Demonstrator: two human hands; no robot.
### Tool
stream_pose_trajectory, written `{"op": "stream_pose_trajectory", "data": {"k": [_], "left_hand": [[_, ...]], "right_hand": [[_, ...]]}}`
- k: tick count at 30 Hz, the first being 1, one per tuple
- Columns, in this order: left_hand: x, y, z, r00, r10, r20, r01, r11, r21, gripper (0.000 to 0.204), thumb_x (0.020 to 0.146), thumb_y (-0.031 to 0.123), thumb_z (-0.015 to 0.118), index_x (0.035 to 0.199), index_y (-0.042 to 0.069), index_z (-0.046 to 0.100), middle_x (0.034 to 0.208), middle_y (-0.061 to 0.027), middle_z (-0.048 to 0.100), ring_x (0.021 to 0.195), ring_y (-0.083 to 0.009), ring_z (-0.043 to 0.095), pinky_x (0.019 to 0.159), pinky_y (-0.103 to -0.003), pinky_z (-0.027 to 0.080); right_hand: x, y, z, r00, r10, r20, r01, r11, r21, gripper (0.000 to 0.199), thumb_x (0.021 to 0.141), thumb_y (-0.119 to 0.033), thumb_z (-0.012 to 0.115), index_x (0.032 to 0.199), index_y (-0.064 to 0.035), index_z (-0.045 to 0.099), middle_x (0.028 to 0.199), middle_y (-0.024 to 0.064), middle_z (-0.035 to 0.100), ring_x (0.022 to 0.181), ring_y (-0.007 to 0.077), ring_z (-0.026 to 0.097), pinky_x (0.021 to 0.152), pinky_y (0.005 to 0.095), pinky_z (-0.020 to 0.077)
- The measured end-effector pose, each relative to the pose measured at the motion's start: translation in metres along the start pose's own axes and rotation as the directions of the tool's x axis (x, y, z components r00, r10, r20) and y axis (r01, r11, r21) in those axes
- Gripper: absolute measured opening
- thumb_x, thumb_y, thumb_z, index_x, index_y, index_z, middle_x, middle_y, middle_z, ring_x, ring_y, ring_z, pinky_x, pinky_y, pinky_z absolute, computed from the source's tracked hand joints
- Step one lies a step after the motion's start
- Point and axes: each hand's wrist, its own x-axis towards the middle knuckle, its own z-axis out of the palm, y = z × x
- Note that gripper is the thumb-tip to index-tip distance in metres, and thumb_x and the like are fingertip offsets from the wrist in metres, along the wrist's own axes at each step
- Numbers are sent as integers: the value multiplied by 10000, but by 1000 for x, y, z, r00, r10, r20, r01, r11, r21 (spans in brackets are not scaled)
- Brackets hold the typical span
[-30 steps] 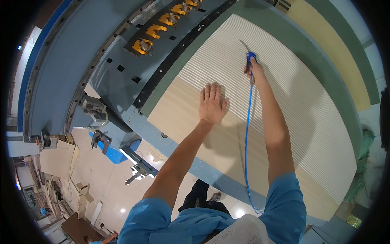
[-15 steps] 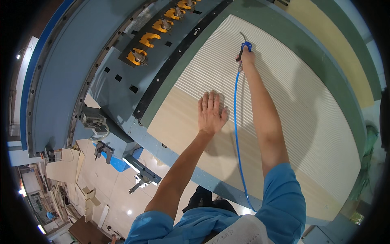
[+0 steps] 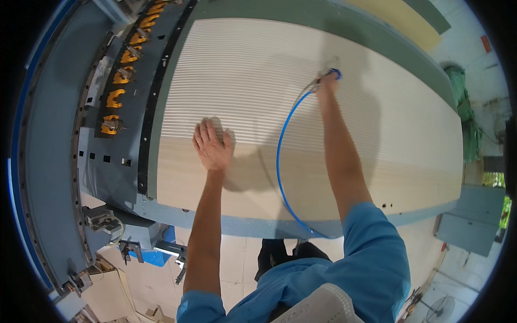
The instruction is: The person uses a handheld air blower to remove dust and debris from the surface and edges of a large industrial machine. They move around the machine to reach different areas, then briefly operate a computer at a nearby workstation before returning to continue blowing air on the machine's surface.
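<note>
A large pale wooden panel lies flat on the machine bed, its far part cut with many parallel grooves and its near strip smooth. My left hand rests on it with fingers spread, at the border between grooves and smooth wood. Over the grooved part, my right hand is closed around a blue air blow gun, which is smeared by motion. A blue air hose loops from the gun back toward my body near the panel's front edge.
Along the left runs a rack with yellow tool-holder forks, several carrying metal tool holders. Green matting borders the panel's far side. A grey cabinet stands to the right, and a floor fan is at the lower right.
My view has turned toward the right. The blow gun has swung from pointing up and left to pointing away to the right, and the hose bows out wider. My left hand stays on the panel.
</note>
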Motion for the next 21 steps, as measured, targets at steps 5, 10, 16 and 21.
{"op": "stream_pose_trajectory", "data": {"k": [5, 10, 16, 21], "left_hand": [[0, -5, 10, 1000, 12, 8, -12, 999, 35, 623, 972, 439, 458, 1454, 47, 417, 1517, -171, 406, 1419, -384, 331, 1179, -519, 235], [-23, 58, 27, 994, 10, 106, -40, 959, 281, 668, 1014, 464, 354, 1540, 53, 312, 1602, -205, 265, 1495, -396, 185, 1216, -523, 142], [-107, 211, 41, 934, 252, 255, -259, 966, -4, 688, 1021, 473, 371, 1568, 78, 240, 1631, -182, 195, 1513, -368, 139, 1233, -503, 109], [-167, 255, 19, 839, 454, 298, -438, 890, -126, 646, 1025, 433, 387, 1583, 162, 209, 1658, -81, 148, 1522, -301, 133, 1248, -442, 119]], "right_hand": [[13, -54, -157, 819, 260, 511, 69, 840, -539, 506, 1022, -452, 459, 769, -41, 609, 598, 81, 595, 488, 184, 554, 470, 346, 473], [11, -69, -212, 925, 139, 354, 65, 859, -507, 534, 1000, -519, 509, 775, -49, 622, 600, 64, 615, 484, 155, 583, 406, 302, 429], [14, -69, -238, 639, 206, 741, 251, 855, -454, 548, 996, -521, 526, 737, -49, 625, 635, 88, 638, 475, 149, 551, 435, 295, 423], [10, -101, -352, 454, 500, 738, 411, 617, -671, 490, 990, -486, 535, 721, -82, 601, 569, 41, 612, 457, 112, 523, 418, 272, 371]]}}
